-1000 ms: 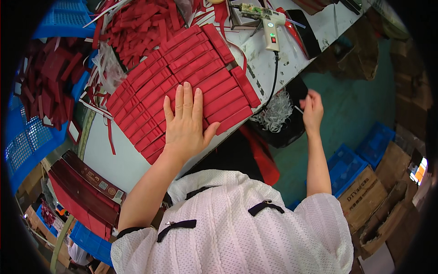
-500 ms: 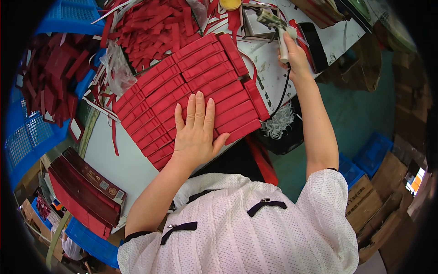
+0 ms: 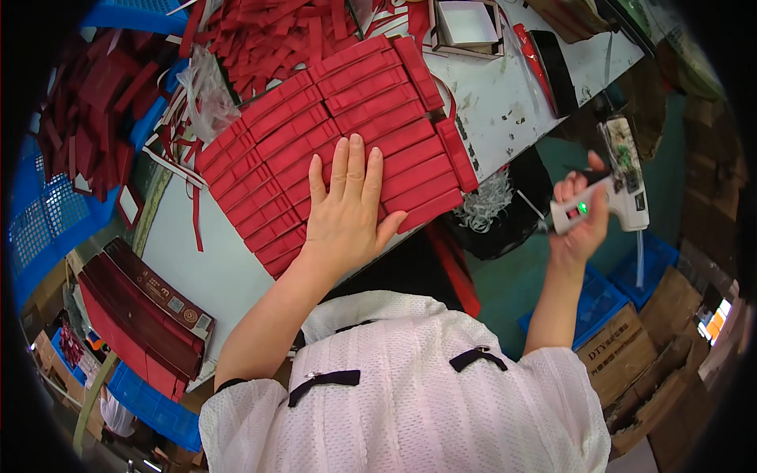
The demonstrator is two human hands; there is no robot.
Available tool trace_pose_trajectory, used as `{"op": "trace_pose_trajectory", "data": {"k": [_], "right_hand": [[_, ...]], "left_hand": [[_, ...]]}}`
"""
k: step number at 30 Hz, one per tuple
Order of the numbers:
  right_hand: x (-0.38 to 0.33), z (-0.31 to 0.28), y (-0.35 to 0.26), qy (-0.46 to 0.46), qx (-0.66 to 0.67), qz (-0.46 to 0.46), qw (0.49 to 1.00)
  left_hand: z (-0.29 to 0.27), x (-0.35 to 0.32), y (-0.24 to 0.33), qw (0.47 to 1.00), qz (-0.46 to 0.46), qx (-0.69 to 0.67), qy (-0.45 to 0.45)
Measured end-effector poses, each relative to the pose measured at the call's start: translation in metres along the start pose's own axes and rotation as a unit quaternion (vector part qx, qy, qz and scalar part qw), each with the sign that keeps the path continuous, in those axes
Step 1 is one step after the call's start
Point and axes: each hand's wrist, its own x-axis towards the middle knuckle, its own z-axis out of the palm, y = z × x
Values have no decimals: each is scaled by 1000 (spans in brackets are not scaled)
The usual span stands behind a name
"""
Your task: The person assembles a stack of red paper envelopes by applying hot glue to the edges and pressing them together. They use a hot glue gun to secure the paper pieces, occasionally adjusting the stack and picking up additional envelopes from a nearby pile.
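My left hand (image 3: 344,213) lies flat with fingers spread on a block of red ribbon-wrapped pieces (image 3: 276,138), packed side by side in rows on the table. Off the table's right edge, my right hand (image 3: 582,235) grips a white hot glue gun (image 3: 631,206) by its handle. A green light glows on the handle, and the gun's front part is smeared with residue. A clear glue stick (image 3: 640,260) pokes out of its body. Two red pieces (image 3: 449,158) stand across the right end of the rows.
Loose red strips (image 3: 276,35) are heaped behind the rows. A small open box (image 3: 468,24) and a black phone (image 3: 552,72) lie at the back right. Dark red boxes (image 3: 146,311) are stacked at left, below a blue crate (image 3: 59,213). A black bag (image 3: 524,185) holds white scraps.
My right hand has swung the glue gun from over the table's back right out past its right edge, turning it. My left hand stays flat on the red pieces.
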Motion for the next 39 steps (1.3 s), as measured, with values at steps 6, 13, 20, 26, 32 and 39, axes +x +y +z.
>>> {"op": "trace_pose_trajectory", "data": {"k": [6,13,20,26,32,39], "right_hand": [[-33,6,-14,3,140,106,984],[-49,32,22,-153,43,185,970],[-73,72,37,-122,-114,214,963],[-66,66,49,-250,-381,58,888],[-66,77,48,-242,-435,79,864],[-62,80,51,-306,-498,-9,811]], "left_hand": [[-10,-12,8,998,-37,24,34],[3,-14,1,997,-77,3,18],[2,-14,1,997,-81,7,15],[3,-15,0,996,-87,8,9],[5,-16,-1,996,-84,5,19],[5,-16,-1,996,-82,10,15]]}}
